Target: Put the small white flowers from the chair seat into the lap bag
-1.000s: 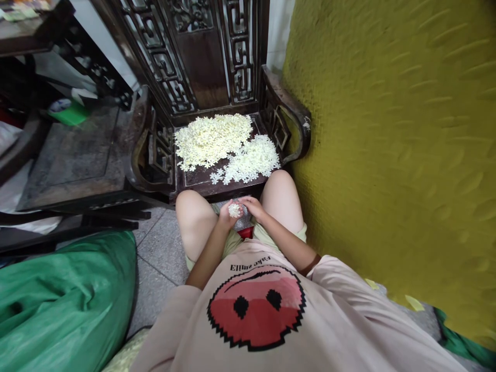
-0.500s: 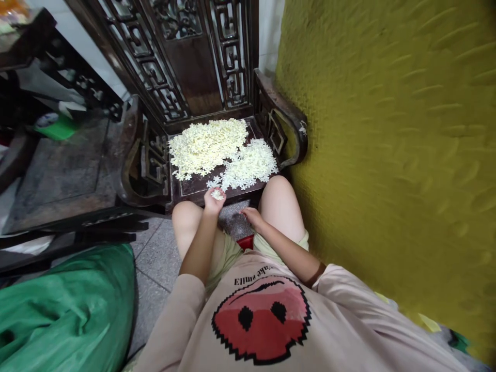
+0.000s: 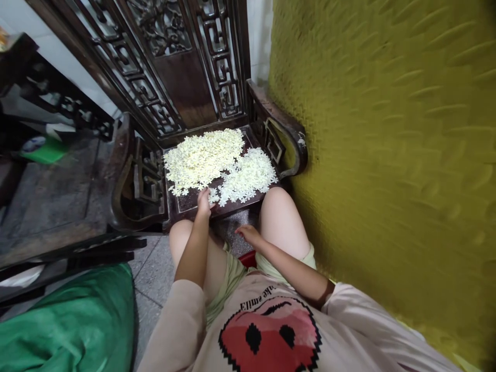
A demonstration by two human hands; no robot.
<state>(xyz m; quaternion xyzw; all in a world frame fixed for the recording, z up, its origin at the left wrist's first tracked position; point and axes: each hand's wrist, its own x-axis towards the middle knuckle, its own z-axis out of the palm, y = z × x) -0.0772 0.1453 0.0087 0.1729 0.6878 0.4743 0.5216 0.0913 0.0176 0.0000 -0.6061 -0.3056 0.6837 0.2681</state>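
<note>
My left hand (image 3: 204, 201) is at the front edge of the dark wooden chair seat (image 3: 186, 205), turned on its side with the fingers apart. Small white flowers (image 3: 213, 195) lie against its palm side, at the tip of a loose white flower pile (image 3: 250, 175). Behind them spreads a larger, creamier flower pile (image 3: 205, 155). My right hand (image 3: 248, 234) hovers between the knees, below the seat edge, its fingers drawn together. Whatever is at those fingertips is too small to make out.
Curved armrests (image 3: 296, 147) flank the seat, and a carved backrest (image 3: 186, 88) rises behind it. A yellow textured wall covering (image 3: 368, 155) stands close on the right. At left are another wooden chair (image 3: 50, 196) with a green box (image 3: 50, 150) and a green cloth-covered bulk (image 3: 77, 315).
My left hand has gone from palm up with flowers in it to turned sideways over the seat, the flowers now beside it. My right hand stays between the knees. The view has shifted slightly.
</note>
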